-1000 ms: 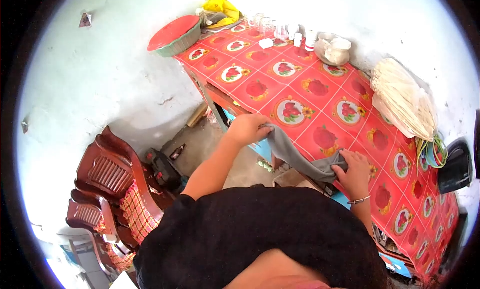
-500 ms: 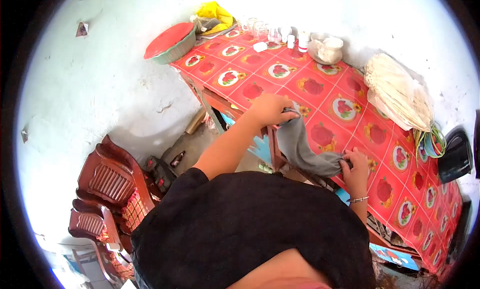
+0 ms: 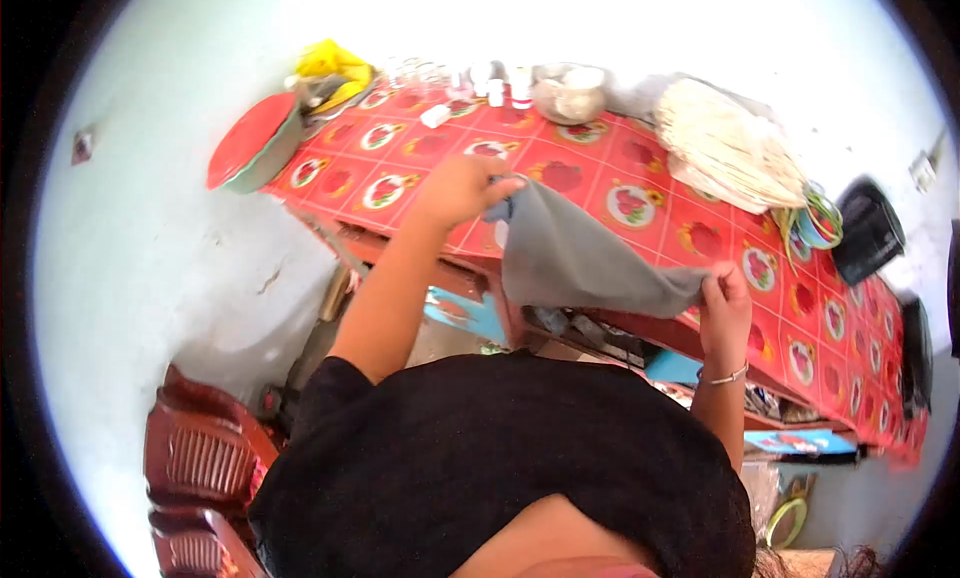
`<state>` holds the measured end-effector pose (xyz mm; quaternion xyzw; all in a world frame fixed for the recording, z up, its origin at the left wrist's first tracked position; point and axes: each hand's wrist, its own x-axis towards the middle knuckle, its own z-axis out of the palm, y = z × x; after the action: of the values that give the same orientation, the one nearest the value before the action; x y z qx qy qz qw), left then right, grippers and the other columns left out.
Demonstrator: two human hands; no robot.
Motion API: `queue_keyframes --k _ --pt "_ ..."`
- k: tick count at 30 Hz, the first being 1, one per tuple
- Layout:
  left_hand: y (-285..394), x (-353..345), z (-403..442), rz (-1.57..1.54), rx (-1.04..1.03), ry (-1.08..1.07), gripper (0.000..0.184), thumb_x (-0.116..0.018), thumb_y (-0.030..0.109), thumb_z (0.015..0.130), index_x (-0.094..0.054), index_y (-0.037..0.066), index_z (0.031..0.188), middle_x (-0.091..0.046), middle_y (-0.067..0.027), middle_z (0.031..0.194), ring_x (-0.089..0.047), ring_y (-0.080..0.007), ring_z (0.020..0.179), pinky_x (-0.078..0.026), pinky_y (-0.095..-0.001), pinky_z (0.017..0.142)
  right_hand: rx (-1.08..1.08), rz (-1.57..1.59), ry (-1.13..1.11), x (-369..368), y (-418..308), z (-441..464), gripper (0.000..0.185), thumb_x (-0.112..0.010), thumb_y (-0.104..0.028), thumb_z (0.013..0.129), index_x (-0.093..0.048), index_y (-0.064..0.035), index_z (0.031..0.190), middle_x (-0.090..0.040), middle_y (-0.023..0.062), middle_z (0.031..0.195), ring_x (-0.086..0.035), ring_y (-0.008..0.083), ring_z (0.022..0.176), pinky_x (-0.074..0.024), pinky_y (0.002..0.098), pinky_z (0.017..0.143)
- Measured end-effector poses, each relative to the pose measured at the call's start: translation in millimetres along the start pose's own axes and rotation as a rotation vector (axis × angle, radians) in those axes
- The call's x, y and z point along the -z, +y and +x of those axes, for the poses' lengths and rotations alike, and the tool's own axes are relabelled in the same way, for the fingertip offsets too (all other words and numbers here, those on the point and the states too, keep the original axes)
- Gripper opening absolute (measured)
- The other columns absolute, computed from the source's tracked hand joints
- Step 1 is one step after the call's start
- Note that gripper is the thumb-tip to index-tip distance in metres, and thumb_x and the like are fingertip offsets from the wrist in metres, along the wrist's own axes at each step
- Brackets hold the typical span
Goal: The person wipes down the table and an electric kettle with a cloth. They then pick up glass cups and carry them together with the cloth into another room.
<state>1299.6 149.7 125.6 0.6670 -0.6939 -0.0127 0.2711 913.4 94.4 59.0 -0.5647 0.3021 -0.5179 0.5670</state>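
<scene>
A grey cloth (image 3: 590, 258) hangs stretched between my two hands, above the front edge of the table. My left hand (image 3: 468, 190) is closed on its upper left corner, where a darker bluish bit shows by the fingers. Its right end is pinched in my right hand (image 3: 725, 290), which has a bracelet at the wrist. Beneath the cloth lies the red tablecloth (image 3: 700, 240) with its printed fruit pattern.
A green tub with a red lid (image 3: 255, 143) stands at the table's left end, beside a yellow bag (image 3: 335, 70). Along the wall are glasses, small white bottles, a metal pot (image 3: 570, 96), a pale stack in plastic (image 3: 725, 143) and a black container (image 3: 868, 230). Wooden chairs (image 3: 205, 458) stand lower left.
The cloth has gone from bunched to spread out wider between my hands. My left hand has moved left and up, my right hand slightly right and up. The view has shifted too.
</scene>
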Motion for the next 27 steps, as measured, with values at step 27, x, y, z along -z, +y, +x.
queue_keyframes --k 27 --pt "20 -112 39 -0.072 -0.705 -0.376 0.053 -0.067 0.037 0.081 -0.057 0.01 0.125 -0.053 -0.0148 0.131 -0.043 -0.0324 0.128 -0.035 -0.0415 0.106 0.072 -1.199 0.297 15 13 13 0.048 -0.063 -0.023 0.085 -0.051 -0.0032 0.128 -0.054 0.0183 0.127 -0.051 0.0326 0.119 -0.0406 0.0392 0.1"
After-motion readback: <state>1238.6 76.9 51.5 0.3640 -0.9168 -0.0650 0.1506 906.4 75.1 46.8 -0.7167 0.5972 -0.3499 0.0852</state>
